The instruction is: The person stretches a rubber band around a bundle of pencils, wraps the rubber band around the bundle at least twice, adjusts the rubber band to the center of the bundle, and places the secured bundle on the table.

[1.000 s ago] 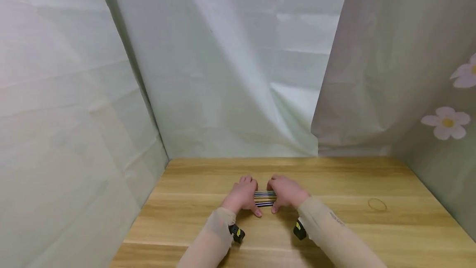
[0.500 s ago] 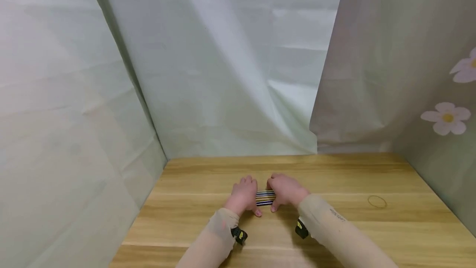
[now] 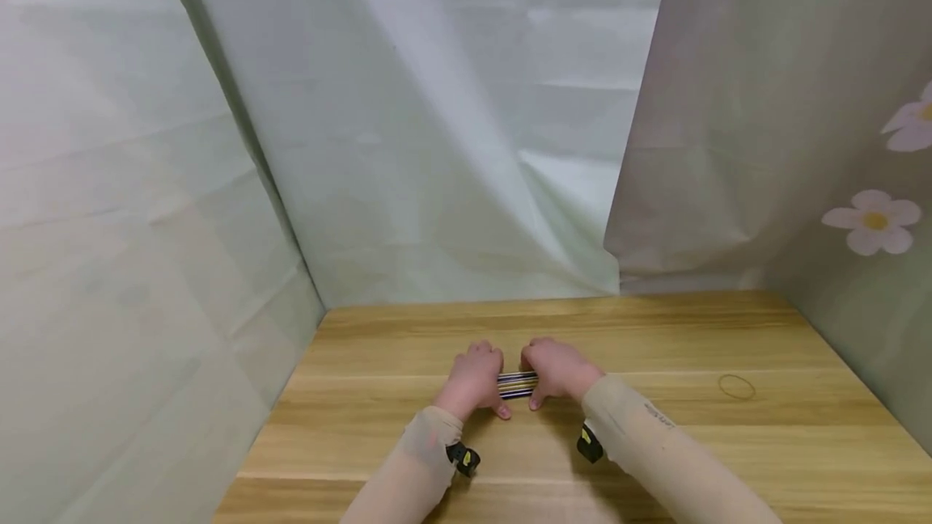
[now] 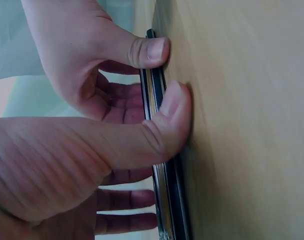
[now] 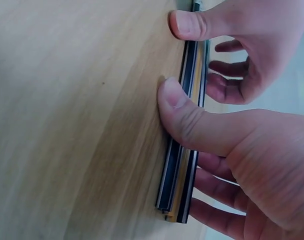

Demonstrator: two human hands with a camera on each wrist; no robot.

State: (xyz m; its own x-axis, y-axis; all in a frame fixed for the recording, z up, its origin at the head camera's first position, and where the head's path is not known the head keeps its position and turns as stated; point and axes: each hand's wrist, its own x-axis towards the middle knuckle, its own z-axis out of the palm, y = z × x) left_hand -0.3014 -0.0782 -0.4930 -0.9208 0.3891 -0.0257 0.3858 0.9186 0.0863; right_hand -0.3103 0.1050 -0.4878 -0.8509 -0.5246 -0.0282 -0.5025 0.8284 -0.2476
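A bundle of slim pencils (image 3: 518, 385), dark with white and yellow stripes, lies crosswise on the table. My left hand (image 3: 475, 378) grips it toward the left, thumb on the near side and fingers behind. Close beside it, my right hand (image 3: 559, 368) holds the right part the same way. In the left wrist view the left thumb (image 4: 162, 127) presses across the dark pencils (image 4: 178, 200). The right wrist view shows the blunt right ends of the pencils (image 5: 175, 200) slightly uneven, below the right thumb (image 5: 179, 107). The hands cover much of the bundle.
A thin tan rubber band (image 3: 737, 386) lies on the wooden table (image 3: 655, 459), right of the hands. Pale cloth (image 3: 451, 184) hangs along the back and sides, with printed white flowers (image 3: 872, 221) at right. A small black device sits at each wrist.
Both hands stay on the pencils and hardly move. The left hand shifted slightly right, then back left along the bundle. The head view has tilted a little.
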